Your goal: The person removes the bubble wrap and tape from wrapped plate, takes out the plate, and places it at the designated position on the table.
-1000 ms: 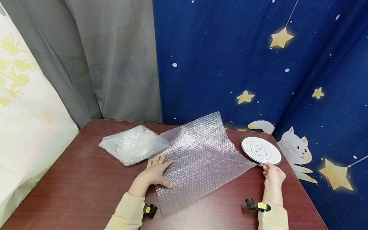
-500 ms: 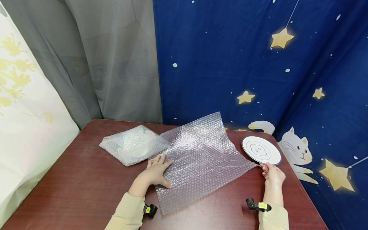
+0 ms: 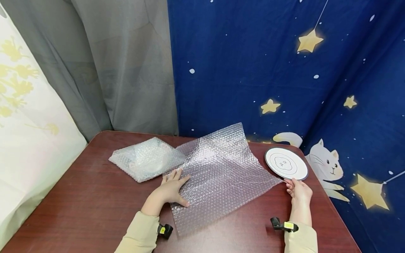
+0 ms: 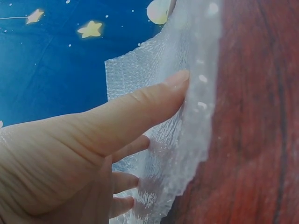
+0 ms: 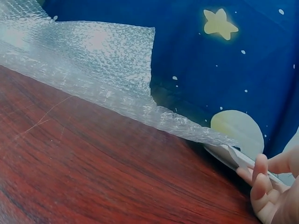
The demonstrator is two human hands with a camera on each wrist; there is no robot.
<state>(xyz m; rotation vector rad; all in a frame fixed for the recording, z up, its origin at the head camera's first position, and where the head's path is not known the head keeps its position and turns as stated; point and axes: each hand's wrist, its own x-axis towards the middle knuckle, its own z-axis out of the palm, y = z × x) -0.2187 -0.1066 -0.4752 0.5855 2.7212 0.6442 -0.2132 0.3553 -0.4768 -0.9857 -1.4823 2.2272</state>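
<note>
A sheet of clear bubble wrap [image 3: 218, 175] lies across the middle of the table, its far part raised and its right corner drawn out to a point. My left hand [image 3: 171, 189] rests spread on the sheet's left side; in the left wrist view the thumb [image 4: 140, 107] and several fingertips touch the film. At the right, my right hand [image 3: 300, 192] pinches the near rim of a white round plate [image 3: 286, 163] with a dark edge and a printed centre. The sheet's corner meets the plate's rim beside those fingers [image 5: 260, 186]; whether they also hold it, I cannot tell.
A bubble-wrapped bundle [image 3: 152, 160], its contents blurred by the film, lies at the back left, touching the sheet. The reddish-brown wooden table [image 3: 95, 203] ends at the back against grey and blue curtains [image 3: 227, 70].
The plate and my right hand have shifted very slightly to the left. My left hand and the bubble wrap stay where they were.
</note>
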